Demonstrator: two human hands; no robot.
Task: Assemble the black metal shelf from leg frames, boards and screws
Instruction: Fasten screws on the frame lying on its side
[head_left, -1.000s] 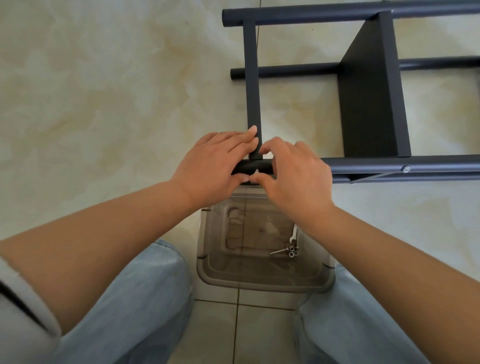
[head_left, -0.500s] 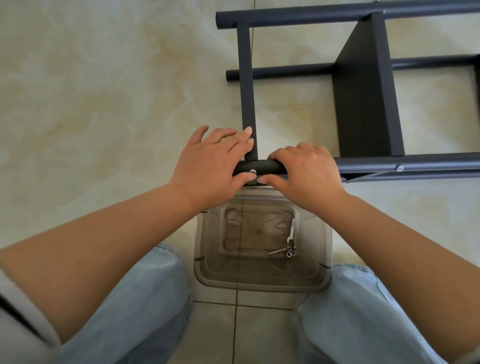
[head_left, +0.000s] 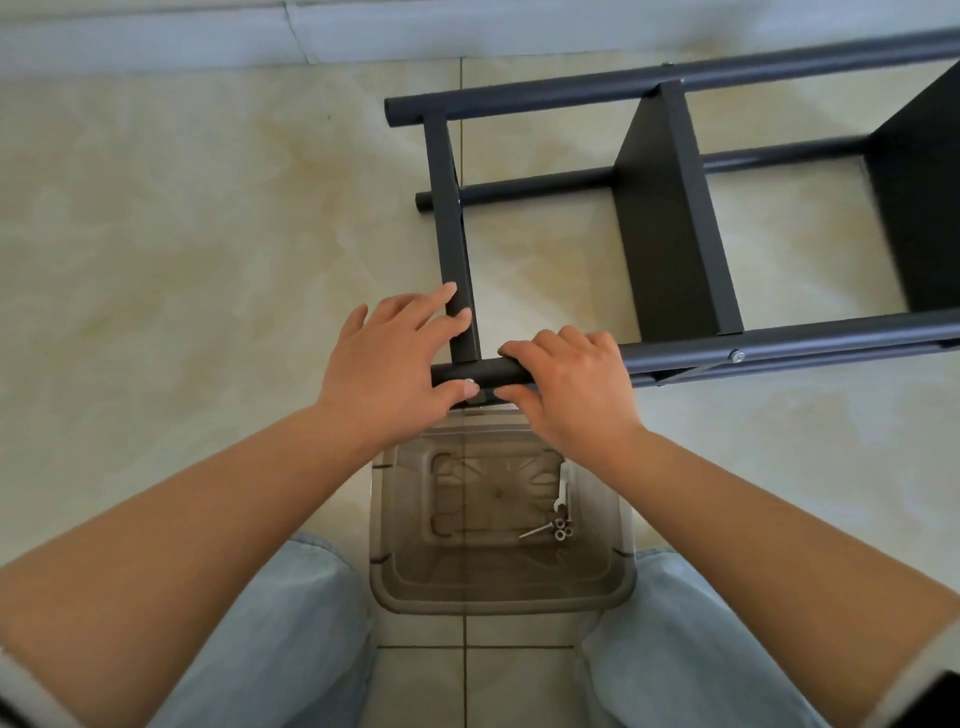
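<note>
Shelf (head_left: 670, 228) unlabelled, right hand (head_left: 571, 395) curled round its leg tube (head_left: 779, 345), left hand (head_left: 389, 364) flat, straight-fingered.

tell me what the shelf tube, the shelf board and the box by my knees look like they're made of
Tube: looks like metal with a matte dark grey coat, round, with a soft even sheen.
Board: flat, thin and matte black with a folded edge, probably painted sheet metal, though coated wood can't be ruled out.
Box: smoky see-through plastic; the floor tile lines show through it.
</note>
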